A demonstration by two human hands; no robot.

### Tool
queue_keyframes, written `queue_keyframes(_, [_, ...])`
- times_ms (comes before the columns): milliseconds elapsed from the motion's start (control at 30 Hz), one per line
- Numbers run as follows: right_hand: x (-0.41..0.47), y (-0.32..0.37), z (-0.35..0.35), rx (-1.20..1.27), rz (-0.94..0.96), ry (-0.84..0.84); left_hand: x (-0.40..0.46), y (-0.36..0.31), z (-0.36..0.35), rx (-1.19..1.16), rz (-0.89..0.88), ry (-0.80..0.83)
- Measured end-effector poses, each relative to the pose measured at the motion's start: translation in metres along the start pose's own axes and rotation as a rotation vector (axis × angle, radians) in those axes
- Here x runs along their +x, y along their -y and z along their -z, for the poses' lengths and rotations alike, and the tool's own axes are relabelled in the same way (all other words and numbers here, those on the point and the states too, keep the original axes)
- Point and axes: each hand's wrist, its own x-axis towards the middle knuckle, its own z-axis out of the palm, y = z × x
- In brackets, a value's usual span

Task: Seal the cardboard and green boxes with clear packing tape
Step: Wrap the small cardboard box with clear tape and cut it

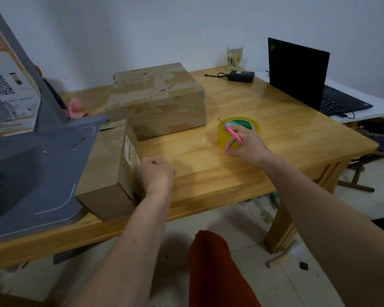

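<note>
Table (208, 173), tape roll (238, 131) behind right hand (246, 149)

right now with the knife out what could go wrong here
The right hand holds a thin pink craft knife, blade exposed, just over the yellowish clear tape roll; a slip could nick the roll or fingers. The left hand presses the side of the small brown cardboard box at the table edge, which may slide.
</note>
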Motion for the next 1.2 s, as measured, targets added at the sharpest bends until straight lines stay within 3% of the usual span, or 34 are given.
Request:
queue_keyframes(133, [0.002,0.004,-0.003,-0.021,-0.001,-0.005,-0.023,-0.015,-0.003,0.194,-0.264,0.165])
queue_keyframes(267, [-0.001,0.010,0.004,-0.108,-0.019,0.042,-0.031,-0.017,-0.001,0.264,-0.386,0.165])
queue_keyframes(600, [0.001,0.033,0.013,-0.635,0.138,-0.008,-0.035,-0.009,0.008,0.280,-0.394,0.159])
queue_keyframes(833, [-0.005,0.033,0.012,-0.691,0.200,-0.087,-0.033,-0.005,0.017,0.257,-0.384,0.177])
queue_keyframes(1200, [-0.016,0.028,0.002,-0.705,0.143,-0.183,-0.030,-0.002,0.024,0.246,-0.381,0.158])
